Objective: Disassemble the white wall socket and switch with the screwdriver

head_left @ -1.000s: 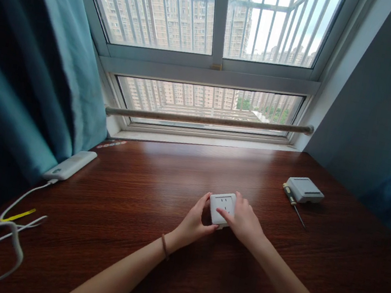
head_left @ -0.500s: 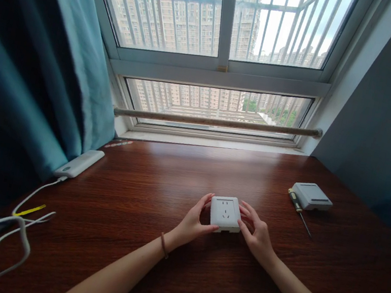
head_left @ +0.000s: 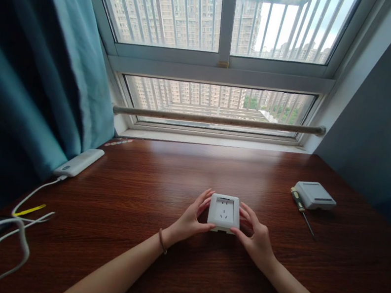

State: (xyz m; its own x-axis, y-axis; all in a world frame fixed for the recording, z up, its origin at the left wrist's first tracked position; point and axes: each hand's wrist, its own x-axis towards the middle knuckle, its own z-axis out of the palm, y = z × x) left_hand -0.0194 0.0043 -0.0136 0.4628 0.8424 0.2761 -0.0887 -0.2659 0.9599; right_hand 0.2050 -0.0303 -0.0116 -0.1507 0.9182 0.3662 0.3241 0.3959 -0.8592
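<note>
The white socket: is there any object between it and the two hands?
Nothing visible stands in the way: the left hand and right hand touch the white socket at its sides. The screwdriver and second white box lie off to the right.

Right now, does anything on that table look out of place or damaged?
No damage shows on the socket. The white cable on the left looks untidy: loose loops, with a yellow strip jutting from it.

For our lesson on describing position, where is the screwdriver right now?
In the head view, the screwdriver lies on the right side of the wooden tabletop, its handle beside the white plastic box, farther right than the right hand.
</note>
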